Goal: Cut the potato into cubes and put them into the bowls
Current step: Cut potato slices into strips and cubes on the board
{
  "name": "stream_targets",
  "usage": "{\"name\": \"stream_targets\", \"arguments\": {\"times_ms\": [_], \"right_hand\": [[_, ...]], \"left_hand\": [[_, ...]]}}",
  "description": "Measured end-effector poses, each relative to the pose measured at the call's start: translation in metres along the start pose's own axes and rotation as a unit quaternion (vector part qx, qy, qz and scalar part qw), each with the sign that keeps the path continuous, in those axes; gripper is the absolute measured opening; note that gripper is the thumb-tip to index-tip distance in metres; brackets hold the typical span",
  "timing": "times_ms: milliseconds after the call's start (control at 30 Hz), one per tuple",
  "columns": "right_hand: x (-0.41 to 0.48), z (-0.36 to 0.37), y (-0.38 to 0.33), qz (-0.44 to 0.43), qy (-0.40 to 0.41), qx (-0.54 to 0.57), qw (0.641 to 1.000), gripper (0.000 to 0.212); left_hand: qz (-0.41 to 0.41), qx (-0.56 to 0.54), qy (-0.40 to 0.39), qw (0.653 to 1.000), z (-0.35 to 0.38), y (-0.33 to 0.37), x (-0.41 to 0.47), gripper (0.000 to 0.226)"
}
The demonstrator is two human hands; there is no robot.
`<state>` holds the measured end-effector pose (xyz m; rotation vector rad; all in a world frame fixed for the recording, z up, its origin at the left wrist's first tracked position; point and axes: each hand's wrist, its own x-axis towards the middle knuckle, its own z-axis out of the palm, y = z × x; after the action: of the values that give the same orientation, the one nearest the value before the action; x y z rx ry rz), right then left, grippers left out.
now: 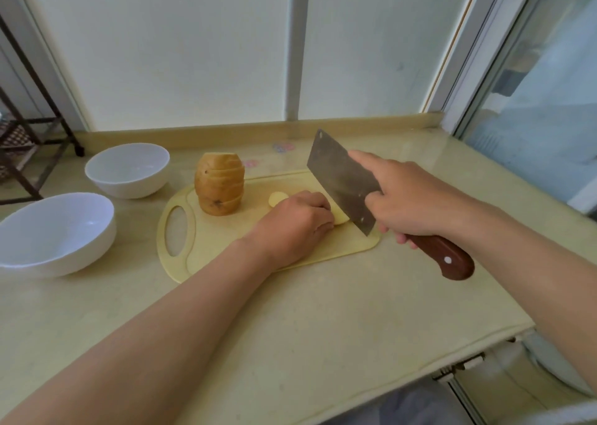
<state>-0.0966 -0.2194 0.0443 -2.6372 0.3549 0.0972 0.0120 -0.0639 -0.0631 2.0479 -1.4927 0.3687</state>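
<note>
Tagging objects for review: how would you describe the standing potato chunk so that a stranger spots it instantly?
On the beige counter lies a pale yellow cutting board. At its end near the handle hole stands the potato stack, upright. Unlike the small pale slice lying flat beside it, it is tall, brown-skinned and shows slice lines.

Beige counter (290, 311): two white bowls (127, 169) (56, 230) left, yellow cutting board (206, 256) centre.
</note>
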Motion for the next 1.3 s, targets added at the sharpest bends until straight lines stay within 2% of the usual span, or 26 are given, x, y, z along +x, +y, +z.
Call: {"name": "stream_targets", "arguments": {"times_ms": [400, 633, 900, 1300], "right_hand": [[-0.033, -0.009, -0.002, 0.012, -0.066, -0.057, 0.996, 0.075], [0.019, 0.016, -0.016, 0.001, -0.015, -0.018, 1.0, 0.083], [-0.005, 0.003, -0.003, 0.001, 0.015, 0.026, 1.0, 0.077], [-0.03, -0.004, -0.004, 0.003, -0.033, -0.023, 0.999, 0.076]], "left_hand": [[0.007, 0.008, 0.011, 1.0, 0.0, 0.003, 0.0, 0.018], [0.011, 0.004, 0.012, 1.0, 0.001, 0.001, 0.0, 0.011], [0.0, -0.001, 0.01, 1.0, -0.001, -0.001, -0.001, 0.015], [-0.008, 0.019, 0.019, 1.0, -0.002, 0.004, -0.001, 0.015]]}}
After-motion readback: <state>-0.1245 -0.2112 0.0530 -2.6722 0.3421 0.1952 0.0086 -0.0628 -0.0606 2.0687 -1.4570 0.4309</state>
